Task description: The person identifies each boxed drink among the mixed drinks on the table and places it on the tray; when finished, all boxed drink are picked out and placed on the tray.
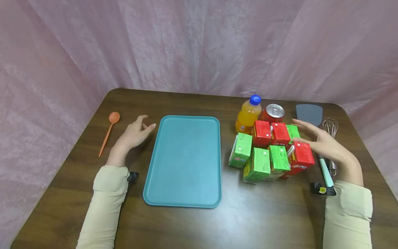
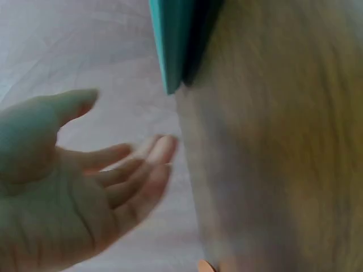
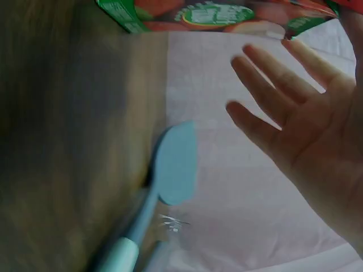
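My left hand (image 1: 133, 134) hovers beside the upper left edge of a teal tray (image 1: 186, 162), fingers loosely bent and nothing in them. In the left wrist view its palm shows, apart from the tray's edge (image 2: 166, 51). My right hand (image 1: 329, 145) reaches over the right side of a group of red and green drink cartons. Its thumb is close to the top of the nearest red carton (image 1: 301, 155), and its fingers extend past a green carton (image 1: 293, 131). In the right wrist view the fingers are spread below a carton (image 3: 218, 16), holding nothing.
More green cartons (image 1: 261, 160) stand left of the red one. Behind them are an orange drink bottle (image 1: 248, 116) and a can (image 1: 275, 111). A turner (image 1: 309, 114) and a whisk (image 1: 330, 126) lie at right. An orange spoon (image 1: 114, 118) lies far left.
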Action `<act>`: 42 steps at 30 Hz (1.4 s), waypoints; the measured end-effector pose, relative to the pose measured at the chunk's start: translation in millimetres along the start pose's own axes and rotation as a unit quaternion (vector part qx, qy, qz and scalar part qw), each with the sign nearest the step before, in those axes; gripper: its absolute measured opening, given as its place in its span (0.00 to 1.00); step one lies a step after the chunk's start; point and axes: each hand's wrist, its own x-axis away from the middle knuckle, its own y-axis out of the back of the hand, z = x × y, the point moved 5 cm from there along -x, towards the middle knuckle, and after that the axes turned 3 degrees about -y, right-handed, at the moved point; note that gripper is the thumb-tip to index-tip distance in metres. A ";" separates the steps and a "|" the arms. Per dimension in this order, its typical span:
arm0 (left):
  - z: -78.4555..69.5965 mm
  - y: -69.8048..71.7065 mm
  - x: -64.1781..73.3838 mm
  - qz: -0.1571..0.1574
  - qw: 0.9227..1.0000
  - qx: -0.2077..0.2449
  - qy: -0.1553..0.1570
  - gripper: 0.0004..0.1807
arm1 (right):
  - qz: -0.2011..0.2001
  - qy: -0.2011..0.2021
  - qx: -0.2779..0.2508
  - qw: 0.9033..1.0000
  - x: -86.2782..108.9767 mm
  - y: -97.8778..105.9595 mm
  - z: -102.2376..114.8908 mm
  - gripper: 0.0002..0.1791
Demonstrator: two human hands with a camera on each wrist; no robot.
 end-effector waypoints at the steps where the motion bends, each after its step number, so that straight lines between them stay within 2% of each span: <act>1: -0.7 -3.4 2.5 0.021 1.000 0.001 0.011 0.39 | 0.007 -0.001 -0.012 1.000 0.5 -1.7 -2.1 0.36; 4: -3.3 -13.1 10.9 0.086 0.996 -0.001 0.035 0.39 | 0.020 0.005 -0.057 0.998 1.2 -4.0 -8.8 0.33; 6: -5.4 -18.0 15.8 0.117 0.992 0.004 0.043 0.39 | 0.027 0.018 -0.091 0.995 0.7 -4.6 -12.0 0.31; 11: -4.9 -26.4 23.5 0.164 0.986 0.003 0.040 0.38 | 0.058 0.049 -0.158 0.984 -2.3 -8.2 -14.9 0.34; 14: -4.4 -30.6 27.9 0.188 0.982 0.002 0.027 0.37 | 0.076 0.073 -0.199 0.974 -4.4 -11.3 -13.7 0.35; 21: -7.9 -32.8 32.9 0.191 0.981 0.002 0.021 0.37 | 0.081 0.120 -0.236 0.961 -1.6 -11.8 -8.1 0.36; 26: -11.3 -32.9 33.7 0.189 0.982 0.000 0.024 0.36 | 0.116 0.153 -0.289 0.938 1.6 -11.3 -8.9 0.39; 27: -11.8 -33.0 33.8 0.189 0.982 -0.001 0.023 0.36 | 0.121 0.153 -0.291 0.937 1.4 -11.6 -10.2 0.41; 29: -12.4 -33.4 34.3 0.188 0.982 -0.004 0.023 0.36 | 0.125 0.146 -0.276 0.942 0.0 -13.0 -13.3 0.43; 31: -12.5 -33.7 34.4 0.187 0.982 -0.006 0.025 0.36 | 0.119 0.135 -0.241 0.954 -1.8 -15.0 -16.8 0.45; 34: -13.7 -33.9 34.7 0.185 0.982 -0.008 0.024 0.36 | 0.099 0.120 -0.188 0.970 -4.2 -17.1 -20.7 0.44; 36: -15.0 -34.4 34.3 0.183 0.983 -0.005 0.024 0.37 | 0.080 0.120 -0.167 0.975 -4.5 -16.5 -22.3 0.42; 39: -17.5 -36.3 33.2 0.181 0.983 0.000 0.023 0.37 | 0.056 0.124 -0.167 0.976 -3.8 -13.3 -24.3 0.41; 41: -19.4 -38.4 31.3 0.182 0.983 0.002 0.023 0.37 | 0.039 0.130 -0.189 0.972 -1.2 -9.6 -25.3 0.40; 42: -20.3 -39.5 29.7 0.183 0.983 -0.001 0.023 0.37 | 0.034 0.135 -0.213 0.967 1.1 -7.7 -25.5 0.40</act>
